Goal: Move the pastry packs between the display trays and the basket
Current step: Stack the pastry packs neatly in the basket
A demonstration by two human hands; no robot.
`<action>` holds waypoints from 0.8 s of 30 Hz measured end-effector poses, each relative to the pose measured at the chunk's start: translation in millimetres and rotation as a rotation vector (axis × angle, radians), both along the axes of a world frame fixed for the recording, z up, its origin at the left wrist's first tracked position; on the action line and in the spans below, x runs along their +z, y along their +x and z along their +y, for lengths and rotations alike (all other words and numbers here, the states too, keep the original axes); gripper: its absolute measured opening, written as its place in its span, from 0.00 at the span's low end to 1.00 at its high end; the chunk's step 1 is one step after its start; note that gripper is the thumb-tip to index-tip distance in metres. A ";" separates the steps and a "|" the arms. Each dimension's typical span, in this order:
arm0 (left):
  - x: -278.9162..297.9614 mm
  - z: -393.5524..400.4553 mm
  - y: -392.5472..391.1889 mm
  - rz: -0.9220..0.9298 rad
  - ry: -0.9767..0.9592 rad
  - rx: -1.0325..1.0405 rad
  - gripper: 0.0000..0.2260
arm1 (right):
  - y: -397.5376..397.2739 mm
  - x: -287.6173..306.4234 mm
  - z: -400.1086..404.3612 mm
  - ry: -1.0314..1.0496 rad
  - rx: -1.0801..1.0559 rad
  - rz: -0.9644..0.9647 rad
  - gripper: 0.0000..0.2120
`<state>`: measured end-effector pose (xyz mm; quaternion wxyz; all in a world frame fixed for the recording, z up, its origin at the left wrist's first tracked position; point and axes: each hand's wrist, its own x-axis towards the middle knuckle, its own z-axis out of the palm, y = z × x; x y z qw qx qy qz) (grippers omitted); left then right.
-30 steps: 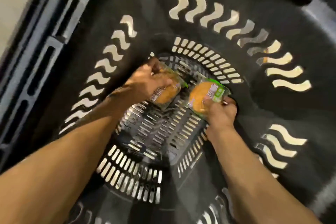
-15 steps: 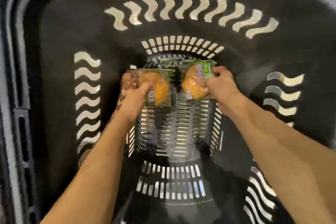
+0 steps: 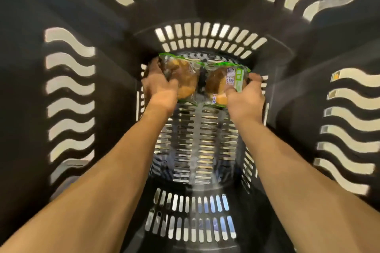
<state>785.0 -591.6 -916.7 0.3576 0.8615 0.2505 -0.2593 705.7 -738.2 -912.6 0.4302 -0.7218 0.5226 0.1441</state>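
Both arms are down inside the black basket (image 3: 67, 16), reaching to the far end of its slotted floor. The left hand (image 3: 159, 88) grips one pastry pack (image 3: 182, 77), fingers curled round its left edge. The right hand (image 3: 244, 93) pinches the second pastry pack (image 3: 223, 84) at its right side, thumb on top. The two packs sit side by side, edges just about touching, low over the basket floor near the far wall. I cannot tell whether they rest on the floor or hang just above it.

How far along? Hard to call. Both packs are in the basket and both are firmly in hand, so this is either the end of a drop-off or the start of a pick-up. Nothing else lies on the basket floor that I can see, and no display trays are in view. Whichever way it goes, the trip between trays and basket remains to be finished for these two.

The packs themselves: clear crinkly film with green trim along the top seams, a round golden-brown pastry showing through each. The right one carries a white and green label with print on it. Light, soft things by the look of them; a hard squeeze would likely dent the pastry.
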 end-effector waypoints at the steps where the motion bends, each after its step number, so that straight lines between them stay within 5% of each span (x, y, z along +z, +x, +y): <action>1: 2.9 0.8 -9.0 -0.016 0.029 -0.066 0.28 | -1.0 3.2 3.1 -0.074 0.077 0.021 0.32; 7: -1.8 18.8 -61.3 -0.140 0.194 -0.660 0.33 | -18.6 10.1 24.3 -0.299 0.459 0.091 0.41; 15: -12.0 27.7 -54.9 -0.124 0.230 -0.748 0.30 | -11.9 -2.0 24.4 -0.389 0.599 0.209 0.39; 20: 67.6 15.7 -66.3 -0.228 0.246 -0.816 0.32 | -21.0 60.1 22.7 -0.394 0.631 0.131 0.33; 24: 193.4 30.3 -73.6 -0.264 0.193 -0.906 0.28 | -43.3 188.5 19.4 -0.354 0.720 0.107 0.33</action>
